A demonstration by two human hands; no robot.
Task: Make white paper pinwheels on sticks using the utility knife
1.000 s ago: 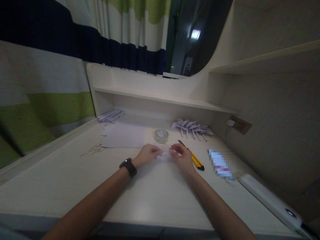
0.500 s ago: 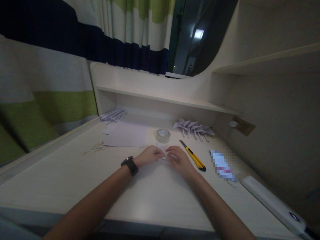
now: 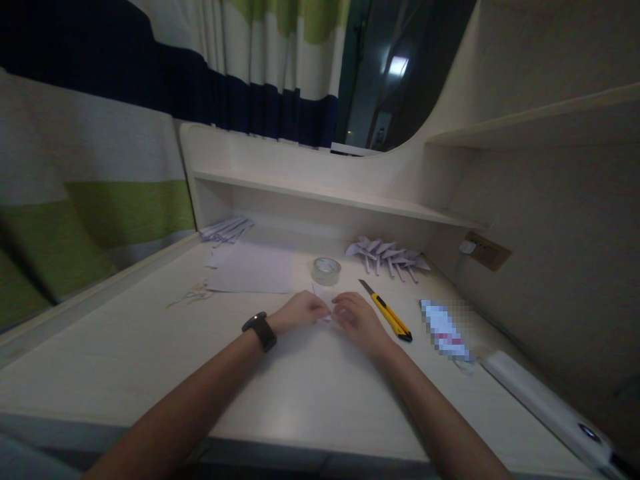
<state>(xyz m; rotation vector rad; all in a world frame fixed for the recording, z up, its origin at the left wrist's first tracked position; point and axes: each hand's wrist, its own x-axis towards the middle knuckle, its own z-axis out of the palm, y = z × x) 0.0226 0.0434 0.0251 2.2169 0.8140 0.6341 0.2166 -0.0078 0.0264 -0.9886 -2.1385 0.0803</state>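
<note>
My left hand point(image 3: 301, 311), with a dark watch point(image 3: 259, 331) on its wrist, pinches a small piece of white paper point(image 3: 323, 292) low over the desk. From the other side my right hand point(image 3: 361, 321) closes its fingertips on the same paper. Much of the paper is hidden by the fingers, so its folds are hard to make out. Just beyond the hands stands a roll of clear tape point(image 3: 326, 271). A yellow utility knife point(image 3: 391, 317) with its blade out lies to the right of my right hand.
Paper pinwheels point(image 3: 387, 257) lie at the back right and rolled paper sticks point(image 3: 227, 230) at the back left. White sheets point(image 3: 253, 267) sit near thin strips point(image 3: 195, 293). A phone-like pixelated object point(image 3: 445, 330) and a long white bar point(image 3: 545, 403) are at right.
Hardly anything differs. Both hands stay on the paper in the same spot, with only a slight shift of the fingertips and paper.
</note>
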